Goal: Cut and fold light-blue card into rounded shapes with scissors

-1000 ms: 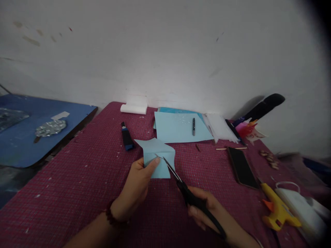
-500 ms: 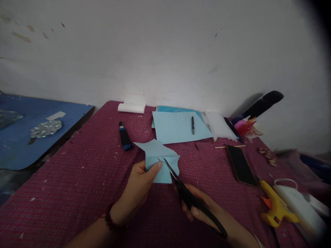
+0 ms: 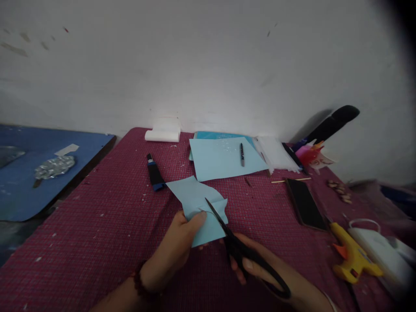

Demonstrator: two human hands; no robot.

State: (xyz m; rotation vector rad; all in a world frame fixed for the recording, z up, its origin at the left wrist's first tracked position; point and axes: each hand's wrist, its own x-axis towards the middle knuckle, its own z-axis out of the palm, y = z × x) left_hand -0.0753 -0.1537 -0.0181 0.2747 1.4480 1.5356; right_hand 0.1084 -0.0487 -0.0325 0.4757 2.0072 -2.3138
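Observation:
A light blue sheet of paper (image 3: 195, 193) with curved, cut edges is held above the table by my left hand (image 3: 180, 238), thumb on top and fingers beneath. My right hand (image 3: 260, 260) grips black-handled scissors (image 3: 240, 249). Their blades are parted at the paper, one blade lying over its top surface near my left thumb; part of the other is hidden by the paper. Behind it lies a larger light blue sheet (image 3: 221, 162) with a black marker (image 3: 242, 154) on it. A utility knife (image 3: 155, 173) in black and blue rests to the left.
On the red checked tablecloth (image 3: 107, 208) lie a phone (image 3: 305, 203), a yellow glue gun (image 3: 352, 255), a white power strip (image 3: 373, 249), a thin wooden stick (image 3: 290, 180) and clear glue sticks (image 3: 276, 154). A white roll (image 3: 162, 135) sits near the wall. Left stands a blue table (image 3: 87, 149).
The paper has turned and tilted in my left hand, its lower edge now slanting. The scissors stay in my right hand, blades spread wider. The view has shifted slightly.

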